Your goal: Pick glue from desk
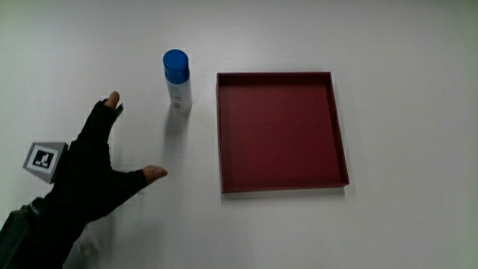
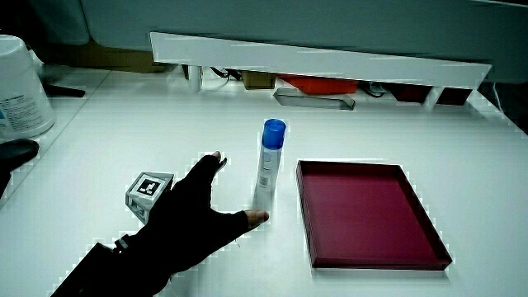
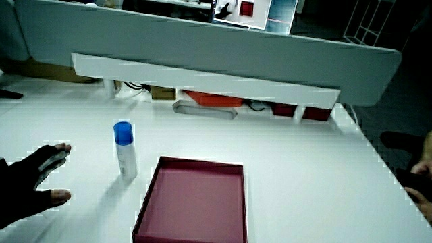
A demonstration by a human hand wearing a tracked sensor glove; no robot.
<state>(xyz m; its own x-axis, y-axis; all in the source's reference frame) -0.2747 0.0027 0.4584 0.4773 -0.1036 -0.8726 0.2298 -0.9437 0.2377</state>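
You are working on a plain white table (image 1: 403, 45) with a low white partition (image 2: 330, 62) at its edge away from you; in both side views a red thing and a grey tray sit tucked under that partition. In a side view a big white container (image 2: 21, 87) with a label stands near the table's edge, and the main view does not take it in. The patterned cube (image 1: 43, 161) on the back of your glove shows in the main view and in a side view (image 2: 148, 191), but not in the side view where only your fingers show. Your hand (image 1: 93, 179) lies low over the table, palm down, fingers and thumb spread wide and holding nothing, the forearm running back toward you. The glue (image 1: 178, 81), a white tube with a blue cap, stands upright just past your fingertips, untouched, between your hand and the shallow dark red tray (image 1: 222, 134), which lies flat beside it
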